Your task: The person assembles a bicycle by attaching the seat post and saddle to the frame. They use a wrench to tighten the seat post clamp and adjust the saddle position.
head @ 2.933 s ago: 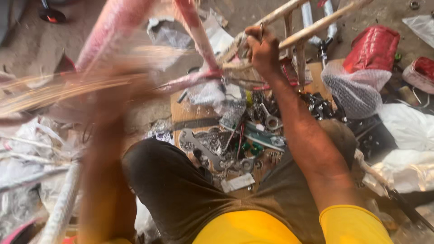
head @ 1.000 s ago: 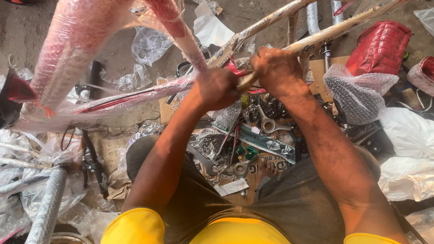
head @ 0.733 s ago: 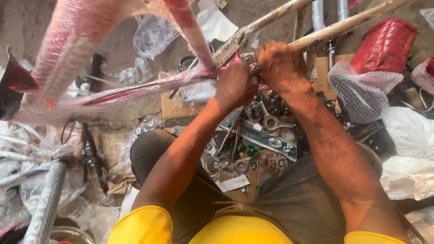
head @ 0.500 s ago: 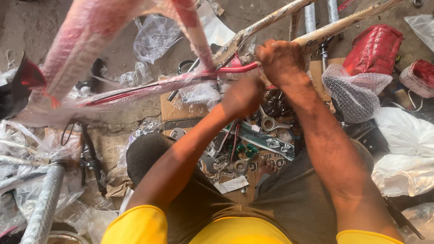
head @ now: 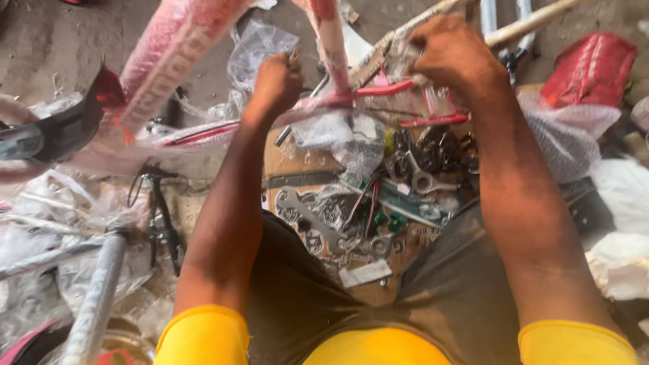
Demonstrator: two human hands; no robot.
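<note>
Black part, far left: a curved, matte black piece [head: 51,132] with a red edge sat against the wrapped frame.
Wrapped tube: a thick red-and-white frame tube [head: 172,57] slanted up across the upper left, sheathed in glossy, crinkled clear plastic.
Grey tube: a pale round tube [head: 94,304] in filmy wrap lay on the floor at lower left, amid loose clear bags.
Black tool: a slim dark-handled tool [head: 162,220] lay on the floor beside the left forearm.
Left hand: the left hand [head: 274,84] was curled into a tight fist around a small thing poking out above the knuckles; what it was could not be made out. It sat just beside the thin red frame stays [head: 378,91].
Red frame stays: narrow, smooth painted rods under bubble wrap, running between both hands at mid-height in the upper centre.
Cardboard: a flat brown sheet [head: 291,165] on the floor carried a flat steel spanner [head: 307,220], a ring spanner [head: 426,181] and a heap of dark metal nuts.
Right hand: the right hand [head: 453,54] was closed, fingers pinching the wrapped stays from above.
Red bag: a shiny, wrinkled red packet [head: 588,67] lay at upper right.
</note>
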